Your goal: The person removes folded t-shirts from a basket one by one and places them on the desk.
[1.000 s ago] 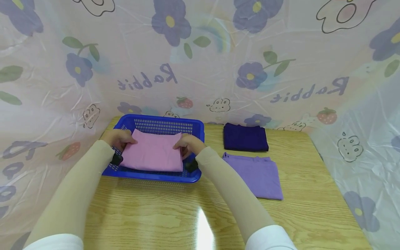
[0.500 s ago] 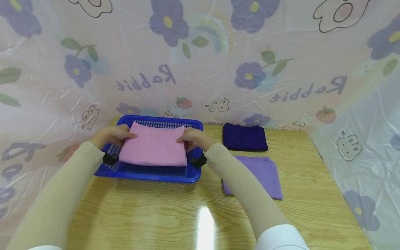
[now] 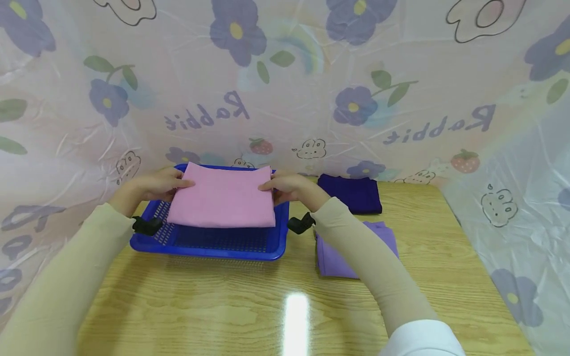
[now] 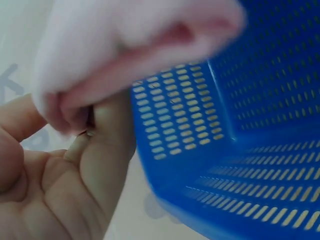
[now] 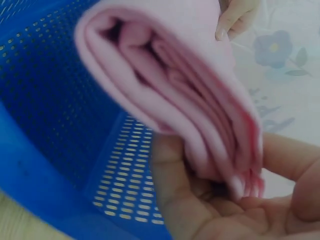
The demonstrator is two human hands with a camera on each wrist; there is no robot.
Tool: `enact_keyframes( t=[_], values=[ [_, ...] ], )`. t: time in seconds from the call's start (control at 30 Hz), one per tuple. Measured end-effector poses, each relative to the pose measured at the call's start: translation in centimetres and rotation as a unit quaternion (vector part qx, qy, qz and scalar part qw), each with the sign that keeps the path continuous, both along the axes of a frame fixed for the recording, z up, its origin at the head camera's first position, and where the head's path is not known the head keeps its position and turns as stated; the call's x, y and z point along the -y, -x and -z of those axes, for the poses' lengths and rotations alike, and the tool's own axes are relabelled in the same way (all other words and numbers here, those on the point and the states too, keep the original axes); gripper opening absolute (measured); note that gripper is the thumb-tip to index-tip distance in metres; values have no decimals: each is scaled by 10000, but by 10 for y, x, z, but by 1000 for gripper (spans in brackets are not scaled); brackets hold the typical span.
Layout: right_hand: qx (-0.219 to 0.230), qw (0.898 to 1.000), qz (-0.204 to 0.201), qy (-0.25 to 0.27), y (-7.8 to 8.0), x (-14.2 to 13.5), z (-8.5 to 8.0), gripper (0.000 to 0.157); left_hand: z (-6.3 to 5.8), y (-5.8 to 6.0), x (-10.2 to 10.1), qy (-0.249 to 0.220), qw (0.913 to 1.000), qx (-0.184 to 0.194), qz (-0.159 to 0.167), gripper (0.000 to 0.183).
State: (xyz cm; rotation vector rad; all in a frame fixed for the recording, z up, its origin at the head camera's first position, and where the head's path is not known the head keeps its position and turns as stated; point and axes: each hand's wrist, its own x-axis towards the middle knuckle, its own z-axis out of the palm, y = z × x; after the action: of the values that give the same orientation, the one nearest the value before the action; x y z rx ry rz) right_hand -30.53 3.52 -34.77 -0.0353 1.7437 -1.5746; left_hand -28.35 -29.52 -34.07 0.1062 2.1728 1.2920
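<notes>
A folded pink cloth [image 3: 222, 198] is held above the blue plastic basket [image 3: 209, 253], gripped at both side edges. My left hand [image 3: 156, 187] pinches its left side, thumb on top; in the left wrist view the fingers [image 4: 110, 130] lie beneath the cloth. On the other side my right hand [image 3: 289, 188] pinches the right edge. Its stacked folded layers [image 5: 200, 115] show in the right wrist view, between thumb and fingers. Below the cloth, the basket's perforated floor is visible, and the cloth hides its back part.
To the right of the basket lie a folded dark navy cloth [image 3: 349, 194] and, nearer, a folded purple cloth [image 3: 334, 259] partly hidden by the right forearm. All rest on a wood-grain table [image 3: 213, 306]. A patterned curtain [image 3: 285, 99] hangs behind and at both sides.
Both hands have raised the pink cloth from inside the basket to above it. More of the basket's floor shows now. The right forearm has come to cover part of the purple cloth.
</notes>
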Motion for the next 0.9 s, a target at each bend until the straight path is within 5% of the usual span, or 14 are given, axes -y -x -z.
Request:
enact_keyframes(
  t=[0.4, 0.9],
  values=[
    [-718, 9968, -235, 262, -11, -42, -30, 36, -27, -14, -25, -691, 9975, -160, 62, 54],
    [-1288, 9893, -634, 262, -40, -112, -60, 44, -40, -37, -80, -1444, 9891, -267, 54, 44]
  ],
)
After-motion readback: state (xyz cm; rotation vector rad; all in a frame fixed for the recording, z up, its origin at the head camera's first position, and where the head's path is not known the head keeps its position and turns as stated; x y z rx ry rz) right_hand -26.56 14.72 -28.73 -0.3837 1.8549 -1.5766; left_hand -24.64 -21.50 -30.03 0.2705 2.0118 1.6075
